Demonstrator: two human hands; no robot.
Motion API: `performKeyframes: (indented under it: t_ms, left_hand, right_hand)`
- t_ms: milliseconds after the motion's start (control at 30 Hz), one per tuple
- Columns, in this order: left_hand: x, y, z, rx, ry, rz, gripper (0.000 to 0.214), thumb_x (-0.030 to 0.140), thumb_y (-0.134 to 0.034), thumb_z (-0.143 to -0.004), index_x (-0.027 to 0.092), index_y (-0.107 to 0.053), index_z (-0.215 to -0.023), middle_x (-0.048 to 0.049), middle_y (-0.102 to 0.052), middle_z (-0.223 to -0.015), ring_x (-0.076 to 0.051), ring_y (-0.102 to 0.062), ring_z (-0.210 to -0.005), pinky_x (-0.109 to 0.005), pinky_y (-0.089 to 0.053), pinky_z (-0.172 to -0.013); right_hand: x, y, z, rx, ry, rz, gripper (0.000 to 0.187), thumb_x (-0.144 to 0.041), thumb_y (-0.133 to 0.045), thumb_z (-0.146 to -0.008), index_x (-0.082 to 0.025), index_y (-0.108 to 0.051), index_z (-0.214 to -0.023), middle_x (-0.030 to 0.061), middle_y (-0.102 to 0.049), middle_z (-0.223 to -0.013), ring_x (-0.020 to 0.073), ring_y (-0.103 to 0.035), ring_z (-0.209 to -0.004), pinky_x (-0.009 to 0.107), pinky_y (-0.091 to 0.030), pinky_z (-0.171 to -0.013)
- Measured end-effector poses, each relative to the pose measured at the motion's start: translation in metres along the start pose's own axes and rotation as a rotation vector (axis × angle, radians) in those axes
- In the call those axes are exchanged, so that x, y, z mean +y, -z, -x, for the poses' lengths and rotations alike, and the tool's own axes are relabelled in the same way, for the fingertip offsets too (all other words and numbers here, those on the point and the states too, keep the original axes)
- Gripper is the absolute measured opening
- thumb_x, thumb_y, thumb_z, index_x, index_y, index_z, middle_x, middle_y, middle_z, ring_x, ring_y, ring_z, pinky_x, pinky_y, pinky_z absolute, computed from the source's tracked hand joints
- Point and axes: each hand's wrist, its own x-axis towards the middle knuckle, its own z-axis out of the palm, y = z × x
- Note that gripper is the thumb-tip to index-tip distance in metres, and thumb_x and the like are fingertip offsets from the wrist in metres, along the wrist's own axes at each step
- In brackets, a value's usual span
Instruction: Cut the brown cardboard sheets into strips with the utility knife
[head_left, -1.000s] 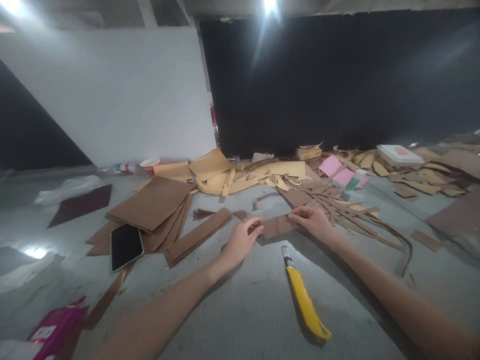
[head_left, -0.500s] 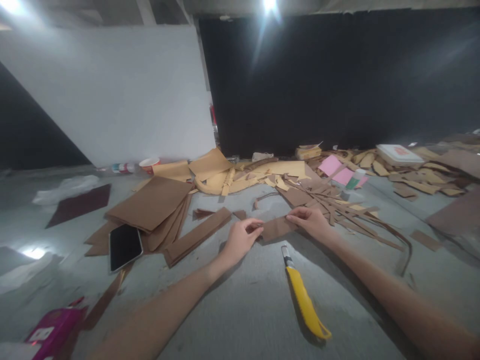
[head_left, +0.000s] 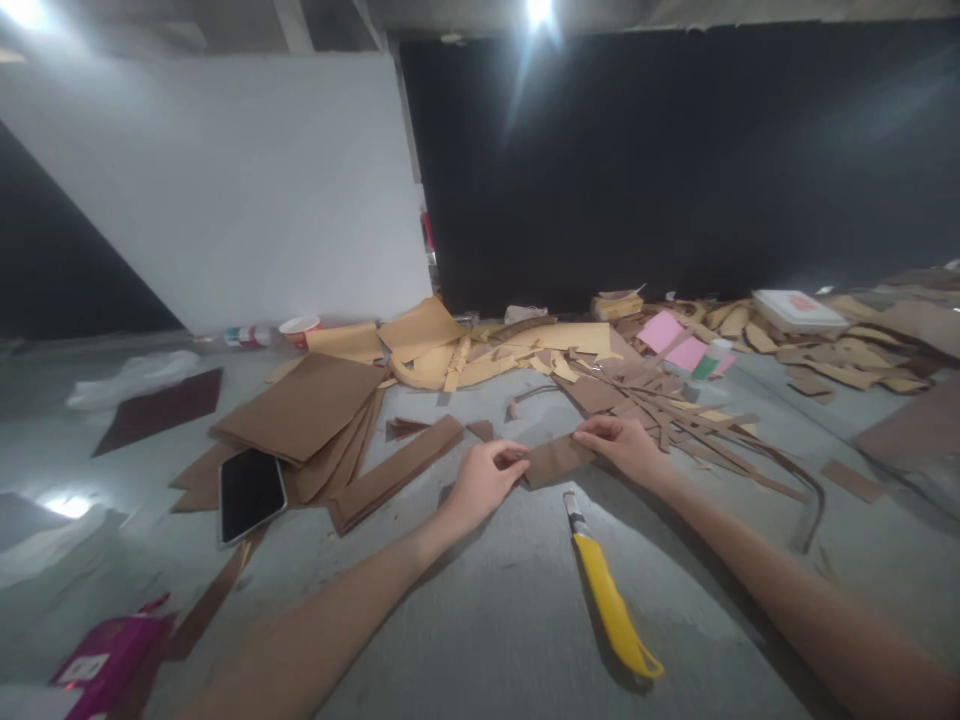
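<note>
Between my hands is a small brown rectangular piece of sheet material [head_left: 557, 461], perhaps leather or card. My left hand [head_left: 486, 480] pinches its left end between thumb and fingers. At its upper right corner, my right hand [head_left: 619, 445] grips it with the fingertips. A yellow-handled utility knife [head_left: 609, 605] lies on the table just below the piece, its metal end pointing away from me. Left of my left hand lies a stack of long brown strips [head_left: 397, 473], with a small brown scrap [head_left: 480, 430] beside it.
Larger brown sheets [head_left: 307, 400] are piled at the left, with a phone [head_left: 252, 495] on their edge. Thin brown offcuts [head_left: 675, 425] tangle behind my right hand. A magenta object [head_left: 112, 650] sits at lower left. A green-and-white bottle [head_left: 711, 360] stands near pink sheets [head_left: 660, 331].
My left fingers have shifted very slightly right along the end of the brown piece. My right hand and the knife stay where they were.
</note>
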Motion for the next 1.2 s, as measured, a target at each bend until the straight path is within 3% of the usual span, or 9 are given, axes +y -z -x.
performKeyframes:
  t_ms: [500, 767, 1200]
  left_hand:
    - [-0.009, 0.001, 0.003, -0.012, -0.094, -0.078, 0.014, 0.019, -0.077, -0.094, 0.021, -0.082, -0.107, -0.0051, -0.084, -0.097, -0.021, -0.078, -0.088, -0.031, -0.059, -0.084]
    - [-0.003, -0.001, 0.006, -0.01, -0.173, -0.255, 0.019, 0.018, -0.075, -0.096, 0.021, -0.082, -0.112, -0.0059, -0.079, -0.097, -0.021, -0.075, -0.087, -0.032, -0.058, -0.085]
    - [-0.008, 0.001, 0.008, -0.005, -0.182, -0.275, 0.019, 0.018, -0.072, -0.097, 0.021, -0.083, -0.112, -0.0063, -0.08, -0.102, -0.021, -0.073, -0.094, -0.033, -0.058, -0.091]
  right_hand:
    - [0.016, -0.006, -0.003, 0.006, 0.036, 0.042, 0.038, -0.059, -0.073, -0.09, -0.022, -0.083, -0.089, 0.0034, -0.08, -0.082, 0.0198, -0.066, -0.074, 0.03, -0.051, -0.069]
    - [0.015, -0.009, 0.002, 0.016, 0.045, 0.024, 0.035, -0.056, -0.072, -0.091, -0.022, -0.081, -0.088, 0.0023, -0.077, -0.076, 0.0196, -0.066, -0.07, 0.03, -0.048, -0.066]
    - [0.021, -0.013, 0.0, 0.018, 0.072, 0.098, 0.04, -0.06, -0.067, -0.094, -0.023, -0.08, -0.089, 0.0021, -0.074, -0.072, 0.0208, -0.066, -0.068, 0.032, -0.049, -0.067]
